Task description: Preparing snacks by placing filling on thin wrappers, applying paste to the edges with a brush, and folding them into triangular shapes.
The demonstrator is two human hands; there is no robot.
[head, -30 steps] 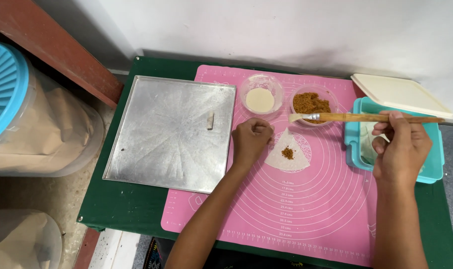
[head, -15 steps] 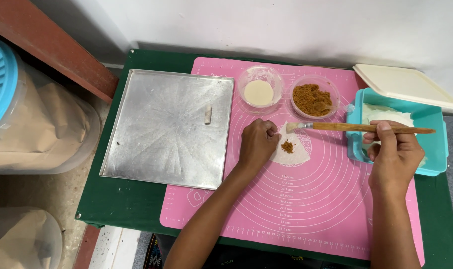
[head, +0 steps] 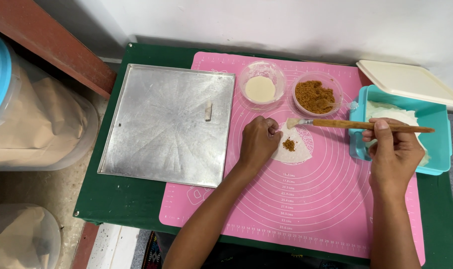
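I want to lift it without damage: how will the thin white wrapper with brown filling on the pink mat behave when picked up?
The wrapper looks very thin and lies flat, so it will probably flop and may tear. The loose brown filling could spill if it tilts. The left hand already pins its edge.

Metal tray (head: 166,124); cream lid (head: 408,82); lidded plastic tub (head: 32,104); green table (head: 121,199)
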